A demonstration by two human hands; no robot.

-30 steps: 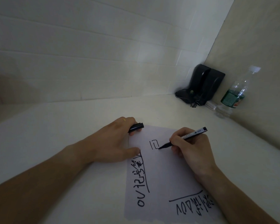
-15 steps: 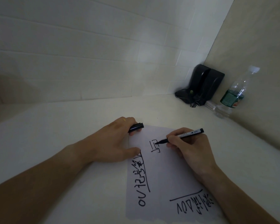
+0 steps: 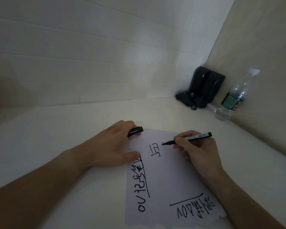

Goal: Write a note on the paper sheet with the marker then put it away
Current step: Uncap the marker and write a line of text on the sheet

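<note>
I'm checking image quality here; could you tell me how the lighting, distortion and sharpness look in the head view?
Head view: dim overall, a brighter patch on the tiled wall; wide-angle bending curves the tile lines; paper sheet and marker stay sharp.

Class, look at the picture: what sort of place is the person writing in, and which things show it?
Probably a plain indoor desk in a corner: a pale table meets a tiled wall, with a water bottle and black speakers pushed into the corner.

Paper sheet point(image 3: 168, 179) bears handwritten characters and "OV"; rest unreadable.
</note>
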